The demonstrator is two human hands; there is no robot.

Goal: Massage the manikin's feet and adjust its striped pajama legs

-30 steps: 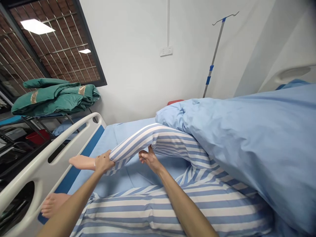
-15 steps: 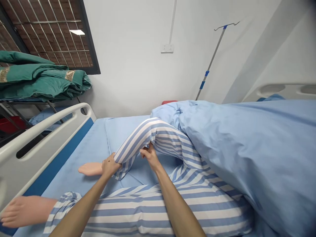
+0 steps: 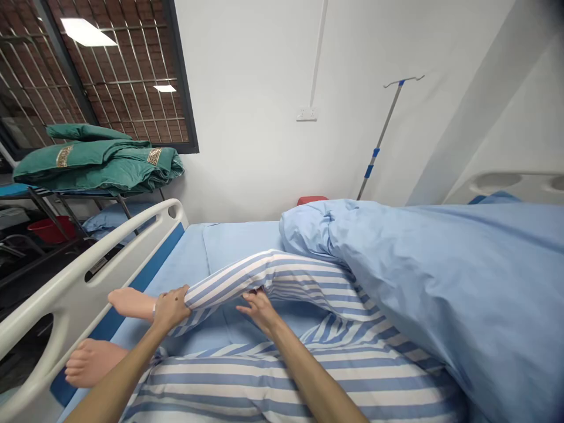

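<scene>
Holding striped leg [image 3: 273,277] pointing at bedrail [image 3: 74,305]

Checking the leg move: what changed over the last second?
The manikin's striped-trousered leg has lowered, its knee less bent. The left hand still holds the shin near the trouser cuff; the right hand remains under the knee, fingers looser. The other foot and blue duvet stayed put.

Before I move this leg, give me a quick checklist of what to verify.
Left hand around the striped trouser leg at the ankle: ok.
Right hand supporting the leg: not ok, fingers only at its underside, no clear grip.
Side rail up: ok.
Other foot apart from the held leg: ok.
Duvet off the lower leg: ok.
Bed brakes: cannot tell, out of view.
</scene>
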